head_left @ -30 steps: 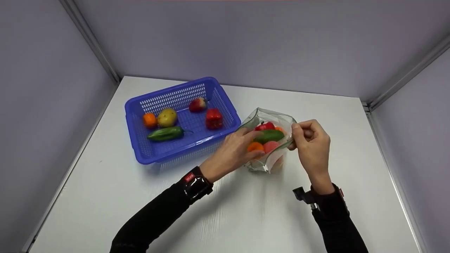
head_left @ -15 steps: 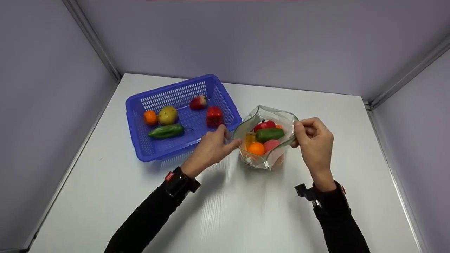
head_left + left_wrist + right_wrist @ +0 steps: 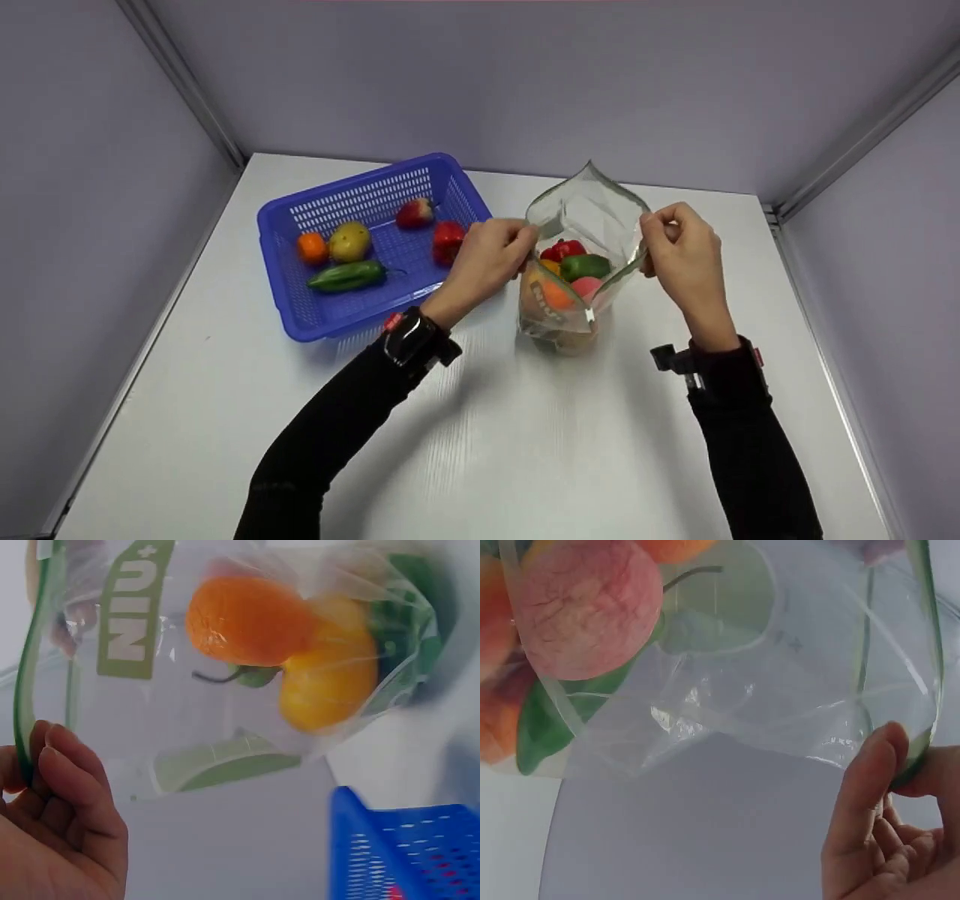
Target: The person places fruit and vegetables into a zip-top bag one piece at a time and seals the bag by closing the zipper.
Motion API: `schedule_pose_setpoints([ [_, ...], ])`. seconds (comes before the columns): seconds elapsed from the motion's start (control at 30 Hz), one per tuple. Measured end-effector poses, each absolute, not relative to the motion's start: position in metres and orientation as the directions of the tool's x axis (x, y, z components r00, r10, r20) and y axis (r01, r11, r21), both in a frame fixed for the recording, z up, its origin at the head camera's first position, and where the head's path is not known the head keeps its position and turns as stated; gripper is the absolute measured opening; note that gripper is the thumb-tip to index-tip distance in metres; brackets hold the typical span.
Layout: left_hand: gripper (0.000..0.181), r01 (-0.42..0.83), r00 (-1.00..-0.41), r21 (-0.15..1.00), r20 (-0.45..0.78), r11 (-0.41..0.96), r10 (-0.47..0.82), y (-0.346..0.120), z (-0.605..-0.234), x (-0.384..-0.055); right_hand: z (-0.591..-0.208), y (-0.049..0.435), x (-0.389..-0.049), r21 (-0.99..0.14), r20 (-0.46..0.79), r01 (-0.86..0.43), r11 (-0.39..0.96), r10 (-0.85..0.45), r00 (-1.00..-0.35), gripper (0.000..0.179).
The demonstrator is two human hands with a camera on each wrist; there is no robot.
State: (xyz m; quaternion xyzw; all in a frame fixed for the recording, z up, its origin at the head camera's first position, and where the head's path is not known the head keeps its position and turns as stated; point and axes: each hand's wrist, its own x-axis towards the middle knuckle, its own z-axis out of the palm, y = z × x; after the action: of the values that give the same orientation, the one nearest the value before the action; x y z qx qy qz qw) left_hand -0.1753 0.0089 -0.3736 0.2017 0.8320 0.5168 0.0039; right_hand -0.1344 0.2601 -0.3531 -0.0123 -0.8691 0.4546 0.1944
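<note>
A clear zip bag (image 3: pixel 562 315) with a green-edged mouth stands on the table, its opening spread wide. My left hand (image 3: pixel 487 255) pinches the left side of its rim, and my right hand (image 3: pixel 686 251) pinches the right side. Inside lie a red pepper (image 3: pixel 564 250), a green pepper (image 3: pixel 586 267), an orange fruit (image 3: pixel 556 294) and a pinkish round fruit (image 3: pixel 586 287). Through the plastic in the left wrist view, a yellow fruit (image 3: pixel 330 675) sits beside the orange one. The right wrist view shows the pink fruit's wrinkled skin close up.
Left of the bag, a blue plastic basket (image 3: pixel 330 328) holds an orange fruit (image 3: pixel 312 247), a yellow fruit (image 3: pixel 350 241), a green chili pepper (image 3: pixel 347 276), a red and white fruit (image 3: pixel 415 214) and a red bell pepper (image 3: pixel 448 241). Grey walls enclose the white table (image 3: pixel 510 450).
My left hand has gone from over the bag's contents, out to the basket's edge, then back to grip the bag's left rim. The rim has been drawn up and the bag stands taller.
</note>
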Motion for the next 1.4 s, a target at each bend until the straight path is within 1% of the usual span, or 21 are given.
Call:
schedule_pose_setpoints([
  [0.07, 0.038, 0.335, -0.917, 0.877, 0.220, 0.345, 0.331, 0.018, -0.358, -0.182, -0.343, 0.263, -0.139, -0.794, 0.371, -0.173, 0.583, 0.240, -0.897, 0.020],
  [0.13, 0.039, 0.339, -0.916, 0.893, 0.241, 0.296, 0.322, 0.026, -0.344, -0.187, -0.333, 0.266, -0.142, -0.795, 0.429, -0.206, 0.570, 0.289, -0.856, 0.016],
  [0.23, 0.041, 0.358, -0.908, 0.909, 0.285, 0.214, 0.308, 0.035, -0.325, -0.189, -0.318, 0.270, -0.144, -0.821, 0.472, -0.247, 0.515, 0.368, -0.801, 0.012],
  [0.33, 0.043, 0.389, -0.895, 0.907, 0.331, 0.159, 0.299, 0.039, -0.316, -0.189, -0.310, 0.274, -0.142, -0.857, 0.458, -0.263, 0.444, 0.418, -0.785, 0.012],
  [0.4, 0.043, 0.395, -0.891, 0.905, 0.337, 0.156, 0.305, 0.039, -0.318, -0.188, -0.312, 0.276, -0.139, -0.865, 0.456, -0.279, 0.417, 0.421, -0.784, 0.013],
  [0.57, 0.041, 0.348, -0.911, 0.905, 0.265, 0.243, 0.317, 0.029, -0.343, -0.187, -0.339, 0.269, -0.129, -0.858, 0.462, -0.314, 0.406, 0.345, -0.817, 0.016],
  [0.67, 0.040, 0.335, -0.914, 0.897, 0.236, 0.287, 0.329, 0.021, -0.357, -0.185, -0.352, 0.264, -0.122, -0.856, 0.438, -0.292, 0.428, 0.297, -0.849, 0.019],
  [0.77, 0.040, 0.340, -0.908, 0.892, 0.228, 0.299, 0.352, 0.014, -0.366, -0.185, -0.358, 0.261, -0.118, -0.855, 0.404, -0.265, 0.445, 0.254, -0.879, 0.023],
  [0.87, 0.039, 0.330, -0.903, 0.899, 0.213, 0.288, 0.373, 0.007, -0.375, -0.185, -0.361, 0.258, -0.118, -0.864, 0.380, -0.257, 0.433, 0.224, -0.898, 0.024],
  [0.93, 0.040, 0.325, -0.901, 0.900, 0.202, 0.291, 0.384, 0.003, -0.380, -0.185, -0.363, 0.257, -0.119, -0.875, 0.372, -0.259, 0.408, 0.227, -0.900, 0.023],
  [1.07, 0.048, 0.369, -0.893, 0.863, 0.226, 0.344, 0.389, -0.004, -0.387, -0.185, -0.368, 0.256, -0.118, -0.887, 0.379, -0.268, 0.376, 0.261, -0.888, 0.020],
  [1.2, 0.053, 0.398, -0.900, 0.818, 0.261, 0.415, 0.349, -0.016, -0.392, -0.190, -0.371, 0.254, -0.116, -0.885, 0.389, -0.271, 0.380, 0.280, -0.878, 0.019],
  [1.3, 0.051, 0.385, -0.914, 0.777, 0.250, 0.497, 0.319, -0.029, -0.396, -0.197, -0.373, 0.251, -0.114, -0.875, 0.396, -0.270, 0.402, 0.273, -0.877, 0.019],
  [1.4, 0.050, 0.373, -0.925, 0.707, 0.228, 0.601, 0.305, -0.044, -0.400, -0.208, -0.375, 0.249, -0.112, -0.863, 0.403, -0.268, 0.429, 0.264, -0.876, 0.020],
])
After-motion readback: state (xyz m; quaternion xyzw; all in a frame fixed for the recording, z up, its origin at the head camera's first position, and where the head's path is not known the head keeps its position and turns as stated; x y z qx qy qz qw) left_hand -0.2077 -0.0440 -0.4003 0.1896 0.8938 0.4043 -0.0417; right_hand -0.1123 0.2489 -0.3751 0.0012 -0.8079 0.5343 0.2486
